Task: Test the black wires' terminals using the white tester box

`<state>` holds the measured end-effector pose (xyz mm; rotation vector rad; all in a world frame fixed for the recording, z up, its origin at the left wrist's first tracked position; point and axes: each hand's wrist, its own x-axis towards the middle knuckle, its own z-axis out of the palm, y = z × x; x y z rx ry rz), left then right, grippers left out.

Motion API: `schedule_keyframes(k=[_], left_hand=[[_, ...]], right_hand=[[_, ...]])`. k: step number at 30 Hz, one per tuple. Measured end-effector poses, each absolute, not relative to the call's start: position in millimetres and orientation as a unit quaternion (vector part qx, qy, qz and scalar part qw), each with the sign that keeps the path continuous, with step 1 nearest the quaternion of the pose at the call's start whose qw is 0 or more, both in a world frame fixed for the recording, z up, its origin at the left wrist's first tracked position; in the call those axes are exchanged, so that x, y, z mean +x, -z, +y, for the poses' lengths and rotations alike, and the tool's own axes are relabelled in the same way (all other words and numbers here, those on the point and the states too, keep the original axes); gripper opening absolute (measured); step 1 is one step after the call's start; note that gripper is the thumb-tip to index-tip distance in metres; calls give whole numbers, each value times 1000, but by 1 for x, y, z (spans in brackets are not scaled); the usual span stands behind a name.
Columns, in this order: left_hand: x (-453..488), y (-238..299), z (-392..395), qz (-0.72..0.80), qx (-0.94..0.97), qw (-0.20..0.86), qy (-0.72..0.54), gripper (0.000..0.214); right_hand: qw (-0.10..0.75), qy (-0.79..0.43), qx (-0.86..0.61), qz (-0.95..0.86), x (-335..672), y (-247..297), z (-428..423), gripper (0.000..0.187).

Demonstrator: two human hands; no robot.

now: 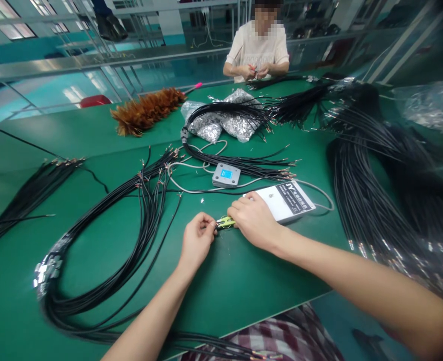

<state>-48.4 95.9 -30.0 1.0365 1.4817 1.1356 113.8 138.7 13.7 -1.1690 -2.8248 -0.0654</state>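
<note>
My left hand (197,239) is closed in a pinch just left of a small yellow-and-black tool (225,221) on the green table (244,281); what it pinches is too small to make out. My right hand (253,218) is closed on that tool, its fingers curled over the right end. A white flat box (287,200) with a black label lies right behind my right hand. Looped black cables (131,240) with bare metal tips lie to the left of my left hand.
A small grey device (226,175) with a blue screen sits behind the hands. Big bundles of black cables (375,175) fill the right side; another bundle (29,195) lies far left. Foil bags (221,120) and a brown feather duster (146,111) lie farther back. Another person (259,50) works across the table.
</note>
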Motion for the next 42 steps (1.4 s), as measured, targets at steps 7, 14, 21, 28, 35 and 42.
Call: schedule_keyframes(k=[7,14,21,28,35,42], left_hand=[[-47,37,97,623,452,439,-463,17],[-48,38,97,624,495,406,-449,15],[-58,33,95,589,581,369,-423,9],[-63,41,100,581,591,375,-416,12],[-69,44,100,589,585,378,-410,12],[-90,28,85,607,562,383,-411,16]], right_hand=[[31,15,-388,-921,114,-17,138,11],[40,22,-382,-923,113,-15,137,6],[154,-4,-353,-923,139,-21,131,22],[365,-19,-428,-827,204,-2,92,13],[334,39,-428,-839,197,12,76,7],[364,43,-416,-832,202,15,81,7]])
